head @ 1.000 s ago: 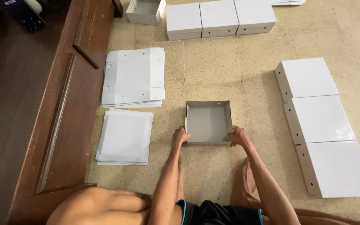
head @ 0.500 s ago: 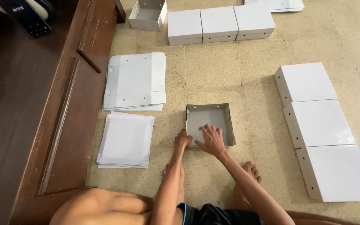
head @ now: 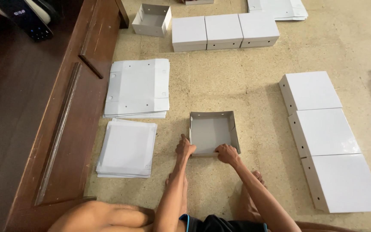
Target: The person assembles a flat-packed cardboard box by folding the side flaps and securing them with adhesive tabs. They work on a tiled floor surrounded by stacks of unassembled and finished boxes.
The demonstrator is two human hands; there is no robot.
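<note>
Right hand (head: 227,153) pulled back from inside tray to near wall; left hand (head: 184,148) at near-left corner. Both grips pinch open grey cardboard box (head: 212,131) on floor (head: 237,90). Light, thin, bendable; hold by walls near corners.

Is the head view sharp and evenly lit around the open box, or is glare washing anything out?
Head view: sharp, soft even light on the open grey box and both hands, left hand, right hand; mild sheen on the closed white boxes at right; wooden frame at left dim.
</note>
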